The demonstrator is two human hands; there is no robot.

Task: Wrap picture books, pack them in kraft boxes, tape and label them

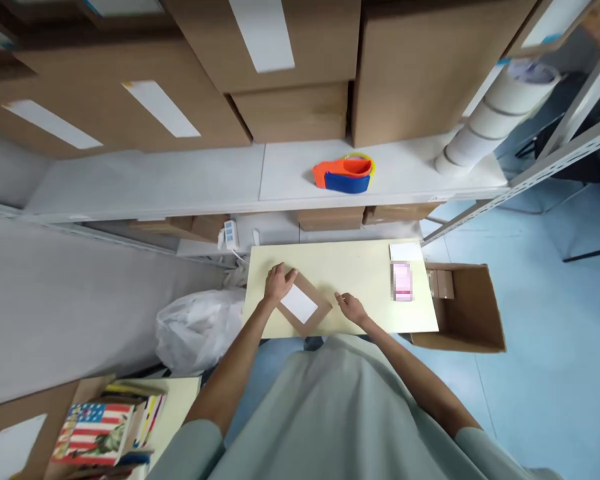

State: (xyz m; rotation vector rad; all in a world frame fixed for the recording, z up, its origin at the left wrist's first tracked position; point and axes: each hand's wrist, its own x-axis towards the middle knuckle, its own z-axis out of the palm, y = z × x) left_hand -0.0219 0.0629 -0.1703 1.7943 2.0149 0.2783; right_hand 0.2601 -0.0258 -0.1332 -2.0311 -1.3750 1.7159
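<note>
A small flat cardboard box with a white label lies at a slant on the pale yellow table. My left hand is closed on its upper left edge, the thumb lying over the top. Just off the box's right corner is my right hand, its fingers curled together above the table. Whatever those fingers may pinch is too small to make out. Farther right on the table are a pink and white item, partly blurred, and a white paper.
An orange and blue tape dispenser and stacked tape rolls stand on the shelf ahead, below large cartons. An open carton adjoins the table's right end. Left are a plastic bag and books.
</note>
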